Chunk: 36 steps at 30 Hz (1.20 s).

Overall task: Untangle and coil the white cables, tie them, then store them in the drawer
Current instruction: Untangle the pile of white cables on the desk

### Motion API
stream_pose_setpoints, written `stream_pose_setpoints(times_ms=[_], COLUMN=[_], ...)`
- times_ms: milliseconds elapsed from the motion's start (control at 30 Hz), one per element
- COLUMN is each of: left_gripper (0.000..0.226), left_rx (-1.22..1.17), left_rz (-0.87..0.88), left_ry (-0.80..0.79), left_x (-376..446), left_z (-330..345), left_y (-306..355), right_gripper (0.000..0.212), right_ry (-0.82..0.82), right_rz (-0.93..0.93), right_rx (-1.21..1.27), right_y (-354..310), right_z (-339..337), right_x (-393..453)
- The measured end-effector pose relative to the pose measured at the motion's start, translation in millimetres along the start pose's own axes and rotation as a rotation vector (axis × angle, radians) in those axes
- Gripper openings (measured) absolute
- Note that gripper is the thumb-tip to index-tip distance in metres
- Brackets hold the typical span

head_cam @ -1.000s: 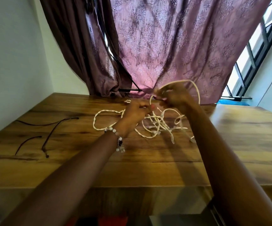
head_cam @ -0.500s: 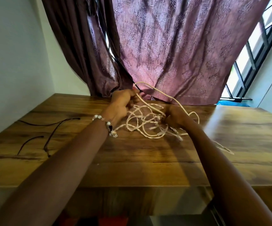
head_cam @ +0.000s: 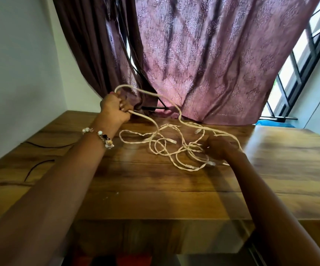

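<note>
From my remote feed: the left hand [head_cam: 115, 108], raised above the far left part of the wooden table [head_cam: 155, 189], has its fingers curled tight round a strand of the white cables [head_cam: 174, 148]; a loop of that strand arches over the fist, and a second length runs out from under it, down to the tabletop. The right hand [head_cam: 220, 148] sits low at the right edge of the tangle, fingers bent into the strands and pinching them, though shadow and blur hide just how. Between the two hands the rest of the cables lie in loose, overlapping loops on the middle of the table, several twisted in pairs, with small pale plugs showing among them. A beaded bracelet [head_cam: 105, 139] hangs at the left wrist. On the far left of the table lies a thin dark cord [head_cam: 40, 146], well apart from the white tangle. A mauve patterned curtain [head_cam: 213, 64] hangs behind the table, its hem touching the far edge, and a barred window [head_cam: 305, 73] shows at far right.
</note>
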<state>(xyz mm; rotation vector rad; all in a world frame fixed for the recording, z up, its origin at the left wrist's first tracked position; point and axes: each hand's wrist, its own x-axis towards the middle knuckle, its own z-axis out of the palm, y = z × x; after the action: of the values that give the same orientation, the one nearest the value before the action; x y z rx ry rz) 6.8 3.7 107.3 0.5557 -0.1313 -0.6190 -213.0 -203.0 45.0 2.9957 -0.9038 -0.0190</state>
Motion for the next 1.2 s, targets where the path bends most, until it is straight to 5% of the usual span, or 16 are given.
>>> stream_pose_setpoints(times_ms=[133, 233, 300, 500, 667, 867, 1067, 1200], left_gripper=[0.036, 0.034, 0.034, 0.031, 0.025, 0.026, 0.017, 0.022], left_rx=[-0.035, -0.045, -0.039, -0.016, 0.125, 0.071, 0.217, 0.137], left_rz=[-0.016, -0.005, 0.005, 0.009, -0.026, -0.048, -0.042, 0.009], left_ry=[0.069, 0.088, 0.069, -0.079, -0.148, -0.278, -0.379, -0.358], left_x=[4, 10, 12, -2, -11, -22, -26, -31], left_z=[-14, -25, -27, -9, 2, 5, 16, 30], left_y=[0, 5, 4, -24, -48, -43, -37, -46], right_gripper=[0.042, 0.048, 0.037, 0.024, 0.068, 0.054, 0.018, 0.027], right_ry=[-0.04, -0.055, -0.033, 0.098, 0.113, 0.013, 0.736, 0.75], right_rz=[-0.007, 0.173, 0.324, 0.315, 0.082, 0.225, 0.114, -0.237], right_rx=[-0.067, -0.312, -0.381, -0.301, 0.055, 0.241, 0.611, 1.207], right_y=[12, 35, 40, 45, 40, 44, 27, -5], right_z=[-15, -30, -36, -45, -36, 5, -23, -64], right_x=[-7, -16, -25, -23, -11, -2, 3, 5])
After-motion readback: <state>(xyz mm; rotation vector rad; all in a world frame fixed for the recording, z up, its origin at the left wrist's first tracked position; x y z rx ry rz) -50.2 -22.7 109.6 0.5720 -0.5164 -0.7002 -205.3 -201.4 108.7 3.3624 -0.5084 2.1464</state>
